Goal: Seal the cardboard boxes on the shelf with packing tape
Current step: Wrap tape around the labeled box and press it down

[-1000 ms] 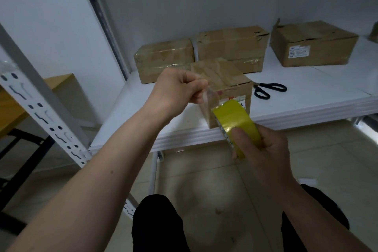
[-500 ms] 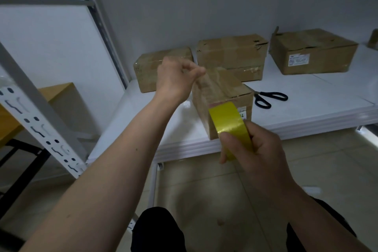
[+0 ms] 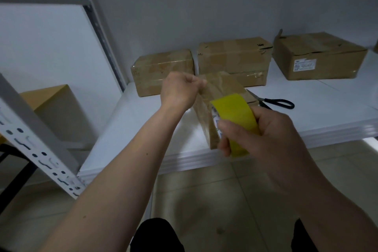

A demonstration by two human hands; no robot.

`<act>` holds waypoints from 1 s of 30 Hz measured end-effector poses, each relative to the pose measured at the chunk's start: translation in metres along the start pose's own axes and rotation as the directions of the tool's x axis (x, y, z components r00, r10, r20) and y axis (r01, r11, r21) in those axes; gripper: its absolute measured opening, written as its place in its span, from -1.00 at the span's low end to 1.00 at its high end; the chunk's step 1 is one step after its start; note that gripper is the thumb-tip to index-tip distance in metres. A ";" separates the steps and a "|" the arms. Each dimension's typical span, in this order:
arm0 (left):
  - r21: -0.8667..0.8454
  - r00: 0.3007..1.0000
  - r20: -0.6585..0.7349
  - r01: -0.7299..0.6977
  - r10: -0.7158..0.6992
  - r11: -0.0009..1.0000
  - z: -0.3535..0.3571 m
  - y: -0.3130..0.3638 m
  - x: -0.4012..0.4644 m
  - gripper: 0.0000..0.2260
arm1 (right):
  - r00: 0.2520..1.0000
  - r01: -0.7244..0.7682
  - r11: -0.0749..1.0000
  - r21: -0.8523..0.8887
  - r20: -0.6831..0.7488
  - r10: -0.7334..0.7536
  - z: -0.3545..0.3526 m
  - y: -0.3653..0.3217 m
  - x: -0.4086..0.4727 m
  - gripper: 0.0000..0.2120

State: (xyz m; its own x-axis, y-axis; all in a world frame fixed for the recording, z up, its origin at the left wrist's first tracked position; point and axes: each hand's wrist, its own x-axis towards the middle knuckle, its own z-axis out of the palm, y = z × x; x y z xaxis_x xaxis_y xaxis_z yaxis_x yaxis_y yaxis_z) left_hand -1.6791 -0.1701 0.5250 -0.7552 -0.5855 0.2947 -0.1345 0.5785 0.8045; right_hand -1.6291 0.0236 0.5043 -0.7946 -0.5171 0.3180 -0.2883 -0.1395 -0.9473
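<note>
I'm mid-pull: my left hand (image 3: 180, 90) pinches the free tape end over the front box (image 3: 223, 96) near the white shelf (image 3: 306, 116) edge, my right hand (image 3: 263, 137) grasps the yellow tape roll (image 3: 235, 116). Next I'd judge: lay the strip along the top seam. Scissors (image 3: 274, 102) wait beside it; grey wall behind, tiled floor below.

black-handled scissors (image 3: 275, 102) lie flat on the white board at right of centre, blades pointing left. a grey perforated upright (image 3: 34, 139) crosses the lower left corner at a slant (slots and round holes run along its face); a second grey upright (image 3: 98, 26) stands at the back left, joined by a horizontal grey bar (image 3: 41, 0). a wooden table (image 3: 51, 96) with a dark frame sits behind the uprights at left. pale floor tiles (image 3: 225, 200) fill the lower part; a plain grey wall (image 3: 204, 2) closes the background.
</note>
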 end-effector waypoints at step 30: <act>-0.397 0.920 0.234 0.385 -0.314 0.833 0.010 -0.026 0.030 -0.38 | 0.992 -0.124 0.977 0.175 0.042 0.119 0.006 0.002 0.014 -0.73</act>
State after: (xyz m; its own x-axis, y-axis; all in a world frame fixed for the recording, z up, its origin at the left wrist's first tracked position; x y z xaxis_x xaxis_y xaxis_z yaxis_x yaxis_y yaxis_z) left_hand -1.7042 -0.1971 0.5076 -0.8026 -0.5877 -0.1019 -0.1480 0.0308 0.9885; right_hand -1.6379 0.0108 0.5064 -0.8001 -0.5650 0.2014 -0.0896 -0.2196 -0.9715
